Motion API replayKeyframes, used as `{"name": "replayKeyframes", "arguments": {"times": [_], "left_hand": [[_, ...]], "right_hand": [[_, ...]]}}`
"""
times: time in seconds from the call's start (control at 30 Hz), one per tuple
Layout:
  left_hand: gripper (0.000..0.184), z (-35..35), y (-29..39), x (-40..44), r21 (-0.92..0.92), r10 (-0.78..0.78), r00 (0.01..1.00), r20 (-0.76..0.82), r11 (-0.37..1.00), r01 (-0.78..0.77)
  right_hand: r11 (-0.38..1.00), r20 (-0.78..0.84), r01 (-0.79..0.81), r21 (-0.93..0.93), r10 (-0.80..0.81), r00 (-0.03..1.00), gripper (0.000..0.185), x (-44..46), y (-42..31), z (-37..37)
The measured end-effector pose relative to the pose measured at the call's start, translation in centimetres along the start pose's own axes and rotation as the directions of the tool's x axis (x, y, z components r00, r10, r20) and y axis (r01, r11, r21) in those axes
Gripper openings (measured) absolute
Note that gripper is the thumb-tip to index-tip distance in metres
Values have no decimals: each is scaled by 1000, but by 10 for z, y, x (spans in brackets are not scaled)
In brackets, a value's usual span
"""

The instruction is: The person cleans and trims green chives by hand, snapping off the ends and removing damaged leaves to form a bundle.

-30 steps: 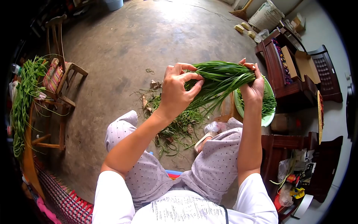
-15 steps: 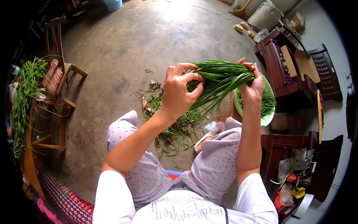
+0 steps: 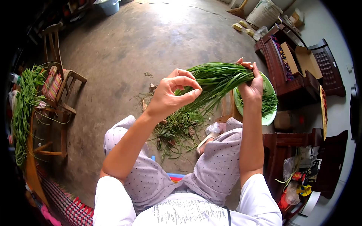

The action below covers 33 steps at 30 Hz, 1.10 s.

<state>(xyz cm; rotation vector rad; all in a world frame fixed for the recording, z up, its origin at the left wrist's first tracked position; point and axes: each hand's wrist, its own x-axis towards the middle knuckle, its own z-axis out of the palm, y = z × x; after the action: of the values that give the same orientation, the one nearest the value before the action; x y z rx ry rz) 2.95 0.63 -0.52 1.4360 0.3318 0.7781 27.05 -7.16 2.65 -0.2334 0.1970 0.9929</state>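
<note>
A thick bundle of long, flat green chives point(image 3: 222, 77) is held up over my knees. My right hand point(image 3: 252, 86) is closed round its right end, with fingertips showing above the leaves. At the loose left end, my left hand point(image 3: 171, 92) has thumb and forefinger pinched together in front of the leaves; whatever lies between them is too small to make out. Beneath the bundle, a heap of discarded leaves and stems point(image 3: 179, 126) lies on the floor. Behind my right wrist, a pale green basin point(image 3: 268, 119) holds more chives.
On the left stands a wooden chair point(image 3: 69, 81) with a striped cushion, beside a heap of leafy green stems point(image 3: 28, 109). Dark wooden furniture point(image 3: 283, 81) lines the right, with an open cardboard box point(image 3: 309, 66) on it. A blue bucket point(image 3: 109, 7) is at the far left.
My left hand has moved left and slightly down, its thumb and forefinger now together at the leaf ends. My right hand keeps its hold, shifted slightly left.
</note>
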Motion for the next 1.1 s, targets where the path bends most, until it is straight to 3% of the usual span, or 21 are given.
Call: {"name": "replayKeyframes", "arguments": {"times": [0.07,0.17,0.33,0.43,0.53,0.6,0.8,0.87,1.1], "left_hand": [[10,-5,9,-2,-108,35,997,67,994,-28],[6,-12,25,-7,-265,-130,970,207,947,183],[7,-43,32,-14,-276,-45,948,316,951,138],[8,-72,32,-22,-430,-9,924,383,883,187],[7,-96,27,-28,-482,49,942,331,867,124],[8,-103,27,-31,-481,24,981,194,874,74],[8,-113,15,-25,-477,-131,990,55,867,141],[10,-115,16,-24,-628,-80,997,-16,777,52],[11,-138,29,-28,-763,75,995,-73,639,-104]], "right_hand": [[1000,-5,10,-5,-10,1000,26,0,0,0],[999,-9,35,-21,-35,999,26,3,-1,-3],[998,-19,59,-15,-59,998,26,2,-7,-3],[999,43,44,-20,-43,998,25,2,-15,-2],[997,-12,74,-39,-74,997,26,-1,-21,2],[996,-6,80,-40,-80,997,26,-2,-25,2],[998,39,57,-28,-56,998,28,-6,-29,4],[998,42,54,-21,-53,998,28,-6,-32,4],[998,56,50,-46,-48,997,28,-7,-44,-2]]}}
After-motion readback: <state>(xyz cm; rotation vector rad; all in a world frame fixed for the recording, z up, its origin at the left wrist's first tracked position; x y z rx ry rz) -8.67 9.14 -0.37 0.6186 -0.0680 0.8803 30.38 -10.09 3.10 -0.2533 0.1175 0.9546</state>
